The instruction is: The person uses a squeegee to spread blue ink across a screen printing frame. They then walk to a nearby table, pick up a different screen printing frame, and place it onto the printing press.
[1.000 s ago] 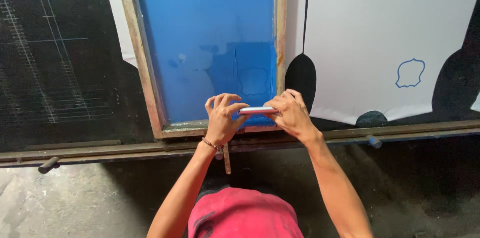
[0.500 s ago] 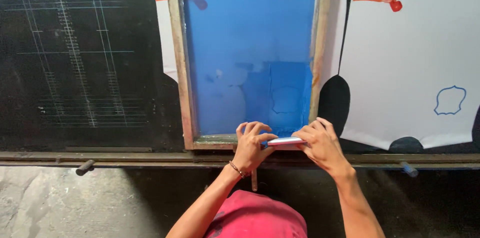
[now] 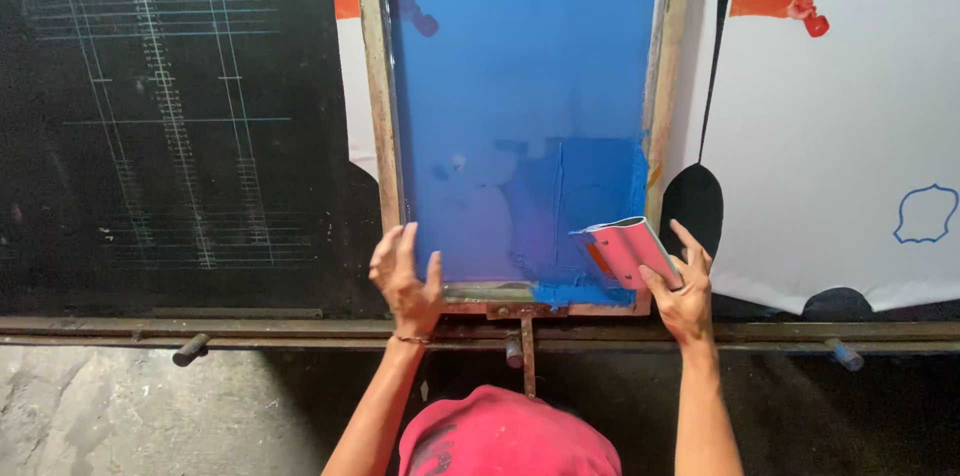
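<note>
A wooden-framed printing screen [image 3: 374, 116] with a blue mesh lies on the long black table. Blue ink is pooled at its near right corner. My left hand [image 3: 405, 281] grips the near left corner of the frame. My right hand [image 3: 683, 288] holds a red squeegee [image 3: 625, 249], smeared with blue ink, tilted over the near right corner of the screen. A white fabric piece [image 3: 840, 136] with a blue outline and a red telephone print lies to the right of the screen.
A metal rail [image 3: 240, 328] with pegs runs along the table's near edge. A black board with faint printed lines [image 3: 160, 106] covers the left. Another white fabric piece [image 3: 347, 66] shows under the screen's left side. A red cap [image 3: 510, 436] is at the bottom.
My hands were together on the squeegee at the near edge. Now they are apart: the left has gone to the frame's corner and the right has lifted the squeegee at the right corner.
</note>
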